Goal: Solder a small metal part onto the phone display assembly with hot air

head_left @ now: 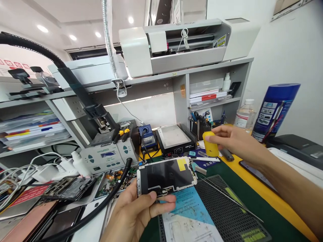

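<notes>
My left hand (141, 205) holds a phone screen assembly (166, 174) by its lower left edge, dark back side up, with a white rim and a yellow sticker near its upper right. My right hand (223, 137) is closed on a yellow bottle (211, 144) with a black top, at the back right of the green mat (233, 174). Below the phone part lies a blue and white printed sheet (189, 215). Long thin tweezers (232, 198) rest on a black perforated pad (217, 185) to its right.
A hot plate (175, 139) and a soldering station (148, 139) stand behind. A black hose (108, 205) crosses the left side, over phones and circuit boards. At right are a clear bottle (244, 116) and a blue can (275, 112).
</notes>
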A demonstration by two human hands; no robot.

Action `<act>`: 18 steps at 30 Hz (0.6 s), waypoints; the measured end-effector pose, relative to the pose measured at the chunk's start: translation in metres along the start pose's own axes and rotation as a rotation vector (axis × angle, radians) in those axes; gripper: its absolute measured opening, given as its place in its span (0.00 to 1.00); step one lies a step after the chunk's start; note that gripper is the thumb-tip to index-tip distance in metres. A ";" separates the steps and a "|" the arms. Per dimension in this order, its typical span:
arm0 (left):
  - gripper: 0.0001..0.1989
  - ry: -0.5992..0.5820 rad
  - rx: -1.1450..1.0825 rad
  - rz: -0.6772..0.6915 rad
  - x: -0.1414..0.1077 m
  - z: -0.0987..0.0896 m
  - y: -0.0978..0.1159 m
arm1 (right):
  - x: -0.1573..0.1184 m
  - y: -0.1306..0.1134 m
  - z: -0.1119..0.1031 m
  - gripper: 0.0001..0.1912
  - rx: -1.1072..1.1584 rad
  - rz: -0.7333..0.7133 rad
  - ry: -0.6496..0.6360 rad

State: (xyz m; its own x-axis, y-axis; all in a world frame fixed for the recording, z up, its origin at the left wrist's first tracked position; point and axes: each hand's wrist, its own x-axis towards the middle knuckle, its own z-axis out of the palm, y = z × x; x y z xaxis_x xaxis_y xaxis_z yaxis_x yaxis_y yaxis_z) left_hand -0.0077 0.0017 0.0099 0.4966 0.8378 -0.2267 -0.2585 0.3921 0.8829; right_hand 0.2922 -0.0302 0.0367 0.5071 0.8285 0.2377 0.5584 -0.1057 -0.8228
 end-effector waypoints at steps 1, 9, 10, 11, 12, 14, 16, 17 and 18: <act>0.14 0.005 0.006 0.002 0.000 0.000 0.000 | 0.004 0.004 0.001 0.21 -0.002 0.031 -0.005; 0.15 0.062 0.033 0.005 -0.003 0.006 0.002 | 0.016 0.019 0.006 0.25 -0.070 0.063 0.028; 0.16 0.061 0.036 0.008 -0.003 0.006 0.002 | 0.017 0.020 0.007 0.23 -0.085 0.056 0.028; 0.17 0.066 0.039 0.009 -0.002 0.006 0.002 | 0.017 0.020 0.007 0.21 -0.103 0.049 0.026; 0.18 0.073 0.040 0.007 -0.002 0.006 0.002 | 0.018 0.021 0.008 0.19 -0.124 0.043 0.026; 0.19 0.072 0.037 0.001 -0.001 0.005 0.001 | 0.019 0.022 0.009 0.16 -0.171 0.033 0.035; 0.19 0.061 0.031 -0.001 0.000 0.003 0.001 | 0.020 0.024 0.009 0.16 -0.217 0.023 0.053; 0.18 0.059 0.026 0.002 0.000 0.002 0.000 | 0.020 0.025 0.010 0.16 -0.240 0.019 0.065; 0.18 0.063 0.021 0.003 0.000 0.001 0.000 | 0.021 0.026 0.010 0.15 -0.264 0.015 0.075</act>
State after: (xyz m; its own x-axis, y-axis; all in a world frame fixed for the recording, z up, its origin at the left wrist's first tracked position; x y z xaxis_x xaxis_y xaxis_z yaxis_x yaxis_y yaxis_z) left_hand -0.0064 0.0015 0.0102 0.4427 0.8615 -0.2488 -0.2422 0.3820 0.8919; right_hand 0.3110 -0.0101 0.0149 0.5585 0.7835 0.2723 0.6974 -0.2659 -0.6655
